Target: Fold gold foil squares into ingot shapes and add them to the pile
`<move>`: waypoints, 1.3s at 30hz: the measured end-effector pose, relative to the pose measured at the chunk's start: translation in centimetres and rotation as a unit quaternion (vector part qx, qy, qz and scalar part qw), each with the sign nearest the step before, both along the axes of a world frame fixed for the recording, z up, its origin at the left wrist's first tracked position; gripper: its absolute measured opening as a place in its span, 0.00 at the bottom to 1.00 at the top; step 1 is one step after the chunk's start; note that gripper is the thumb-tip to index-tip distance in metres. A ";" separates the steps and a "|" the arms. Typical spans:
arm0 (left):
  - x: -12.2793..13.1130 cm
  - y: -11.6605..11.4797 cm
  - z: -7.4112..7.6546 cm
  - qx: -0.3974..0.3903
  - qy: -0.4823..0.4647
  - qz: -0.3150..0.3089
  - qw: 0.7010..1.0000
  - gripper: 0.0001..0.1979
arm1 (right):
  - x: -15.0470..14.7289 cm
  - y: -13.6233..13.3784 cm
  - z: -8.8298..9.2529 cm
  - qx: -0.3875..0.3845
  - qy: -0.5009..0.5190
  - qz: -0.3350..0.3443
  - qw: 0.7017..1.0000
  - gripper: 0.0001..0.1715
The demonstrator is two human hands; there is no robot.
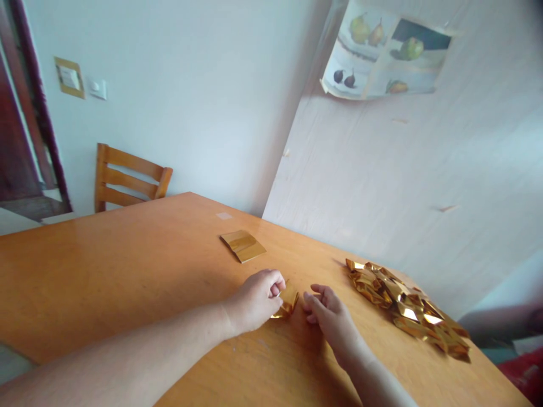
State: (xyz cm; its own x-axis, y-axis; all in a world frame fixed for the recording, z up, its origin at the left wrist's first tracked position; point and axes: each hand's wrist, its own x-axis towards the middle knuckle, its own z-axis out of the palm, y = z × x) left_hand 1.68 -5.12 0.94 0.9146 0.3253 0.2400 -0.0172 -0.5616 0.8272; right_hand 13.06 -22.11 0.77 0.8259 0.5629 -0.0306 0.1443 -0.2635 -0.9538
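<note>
My left hand [259,299] is closed, its thumb and fingers pinching a small folded piece of gold foil paper [289,299] just above the wooden table. Part of that piece is hidden behind the hand. Just right of it, my right hand [330,311] has its fingers curled but apart, with nothing visible between them. Farther back lies a flat stack of square gold foil paper [243,246]. A pile of folded gold foil pieces [407,305] rests on the right side of the table.
The wooden table [127,260] meets a pale board [360,181] along its far right edge. A wooden chair [131,176] stands beyond the far left edge. A small pale patch [224,216] is near the far corner. Fruit pictures [388,53] hang above.
</note>
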 end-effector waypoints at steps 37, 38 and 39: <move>-0.5 -1.0 1.5 -0.303 0.073 -0.009 0.950 0.07 | -2.7 0.6 -0.1 0.111 -0.034 0.117 0.986 0.19; -0.6 -1.0 1.6 -0.305 0.074 -0.008 0.949 0.07 | -2.8 0.6 -0.1 0.113 -0.041 0.118 0.986 0.19; -0.6 -1.0 1.7 -0.306 0.073 -0.007 0.949 0.07 | -3.0 0.6 0.0 0.115 -0.048 0.121 0.985 0.18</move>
